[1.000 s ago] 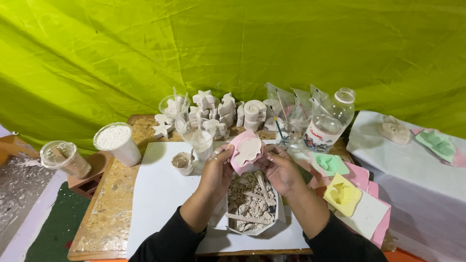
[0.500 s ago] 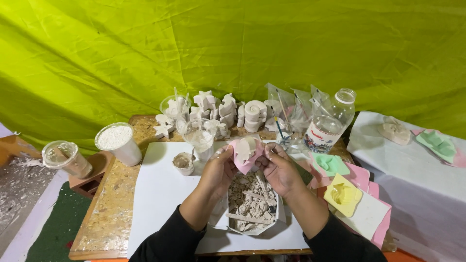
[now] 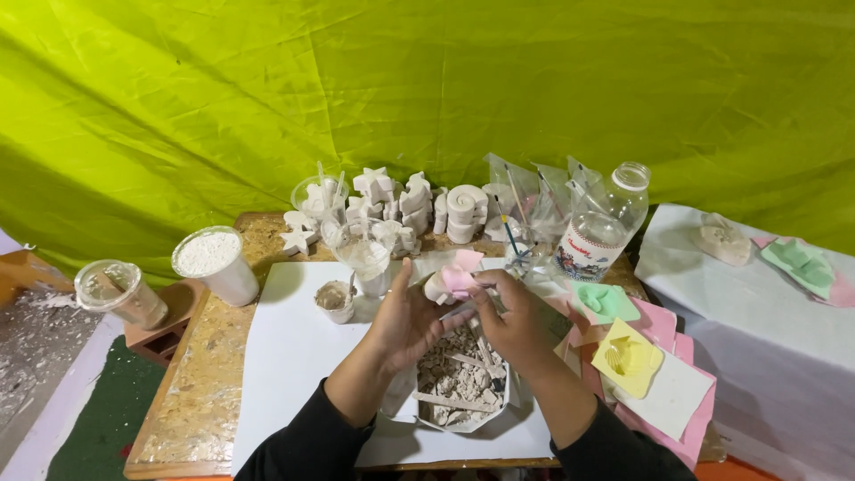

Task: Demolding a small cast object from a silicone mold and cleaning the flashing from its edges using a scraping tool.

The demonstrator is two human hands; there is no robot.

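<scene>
Both hands are peeling the pink mould off a white cast above the rubble bowl; left hand is cupping it, right hand is pinching its edge. Freeing the cast calls for gentle flexing.

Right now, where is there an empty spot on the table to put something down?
The white sheet is bare on its left part, between the small cup and the table's near edge. The back, around the white plaster shapes and bottle, is crowded; so is the right, with the yellow mold.
</scene>
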